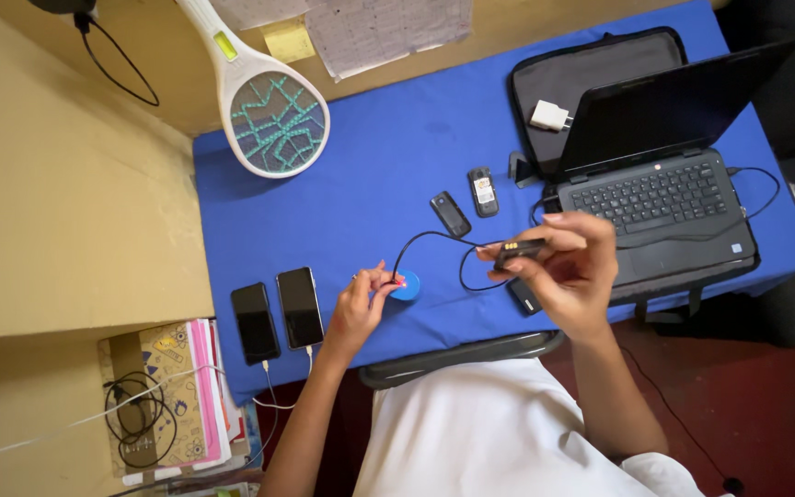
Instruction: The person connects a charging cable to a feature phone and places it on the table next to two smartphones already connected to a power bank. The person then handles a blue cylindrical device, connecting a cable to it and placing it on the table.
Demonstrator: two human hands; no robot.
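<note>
A: Quick pass. Right hand [574,267]?

B: Raised above the desk [388,147] edge, fingertips pinched on a small black battery [519,250], flat slab shape, gold contacts showing at one end. Held by its long edges.

A: Left hand [361,299]?

B: Down on the blue desk cover, fingers closed on a small red clip end of a thin black cable [434,241], right beside a round blue disc [406,286]. The cable loops from there up towards the battery; whether it touches it, can't tell.

A: Handling?

B: The battery looks light, rigid and smooth, so probably a bit slippery. An edge pinch like this seems right, keeping off the contacts. The cable is limp and thin and will likely drag or snag, so better taken at the clip end. The clip is tiny, fingertip work only.

A: Around them?

B: Two black smartphones [278,313] lie flat to the left of the left hand, white leads plugged in. Two small keypad phones [467,202] mid-desk. An open laptop [664,184] sits on its bag to the right, white charger plug [550,115] behind it. A racket-shaped bug zapper [264,106] lies top left.
</note>
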